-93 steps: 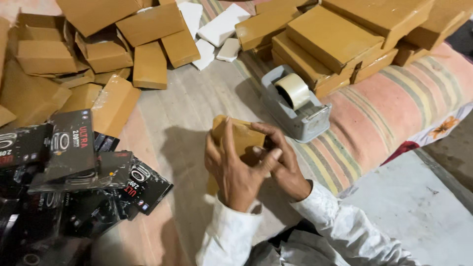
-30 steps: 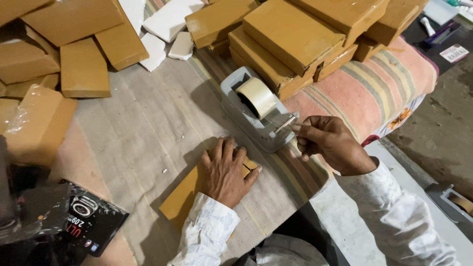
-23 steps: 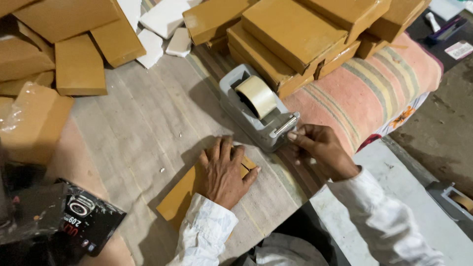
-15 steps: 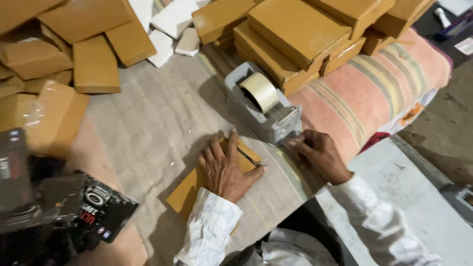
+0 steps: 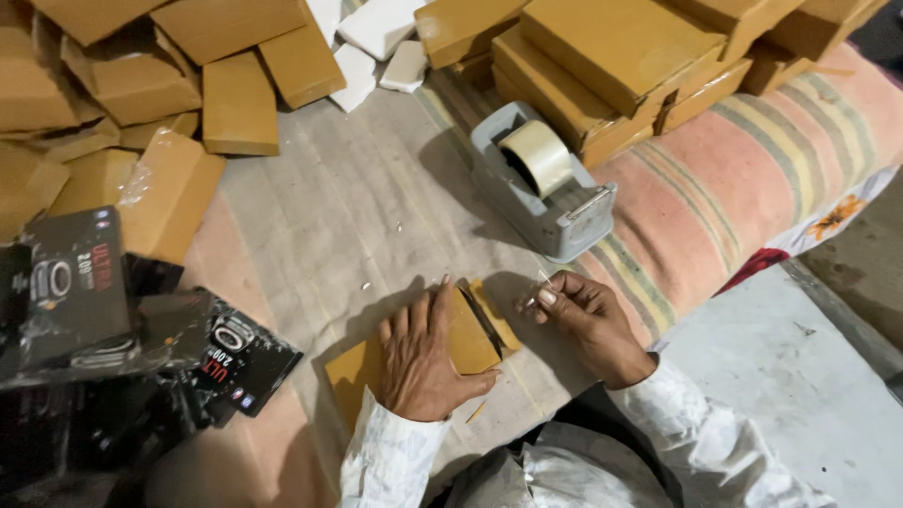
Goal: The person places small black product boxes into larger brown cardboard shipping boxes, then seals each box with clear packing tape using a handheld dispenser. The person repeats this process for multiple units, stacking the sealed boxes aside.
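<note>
- We see the left hand [image 5: 420, 356] lying flat, fingers spread, on a small flat brown box [image 5: 450, 341] in the lower middle of the frame; it presses the box down rather than gripping it.
- The box rests on the pale cloth-covered surface [image 5: 348, 207], its long side running from lower left to upper right, and an open flap shows at its right end, just past the left hand's fingertips.
- The right hand [image 5: 585, 318] sits just right of the box, near its flap end but not touching it as far as we can tell; thumb and forefinger are pinched together on a short strip of clear tape [image 5: 538, 289].
- A grey tape dispenser [image 5: 544, 188] with a roll of clear tape stands just above the right hand, in the middle of the frame.
- Behind the dispenser, at upper right, brown boxes are stacked [image 5: 611, 47] on a striped pink blanket [image 5: 752, 179].
- More brown boxes lie in a loose heap [image 5: 141, 85] at upper left, with a few white boxes [image 5: 376, 28] at the top centre.
- At lower left, well apart from both hands, we see black printed packages in clear wrap [image 5: 103, 310].
</note>
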